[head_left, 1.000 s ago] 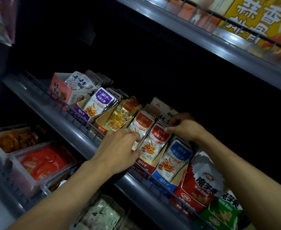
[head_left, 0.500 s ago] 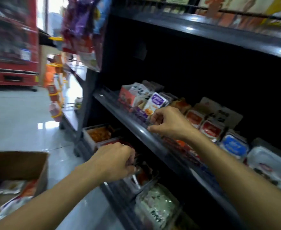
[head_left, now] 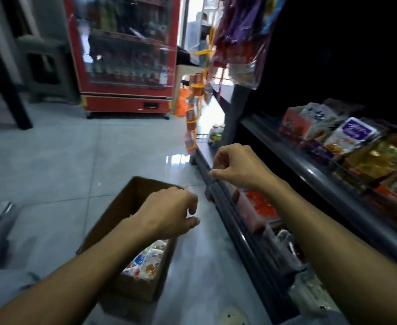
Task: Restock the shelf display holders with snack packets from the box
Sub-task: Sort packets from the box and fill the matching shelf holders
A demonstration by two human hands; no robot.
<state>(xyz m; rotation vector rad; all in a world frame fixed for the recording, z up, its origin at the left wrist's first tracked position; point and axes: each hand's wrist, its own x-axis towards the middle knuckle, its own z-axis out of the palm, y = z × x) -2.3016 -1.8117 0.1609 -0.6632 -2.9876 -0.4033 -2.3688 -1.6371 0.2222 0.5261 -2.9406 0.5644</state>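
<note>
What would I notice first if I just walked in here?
Probably the big red drinks fridge standing at the back. Then the two bare hands in the middle: the left hand over the cardboard box of snack packets, the right hand beside the shelf.

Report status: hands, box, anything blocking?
Left hand over the box, fingers loosely curled, empty. Right hand empty, by the lower shelf rail. Packets visible inside box. Nothing blocking.

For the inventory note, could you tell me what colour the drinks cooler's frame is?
Red; the cooler shows clearly in the head view.
</note>
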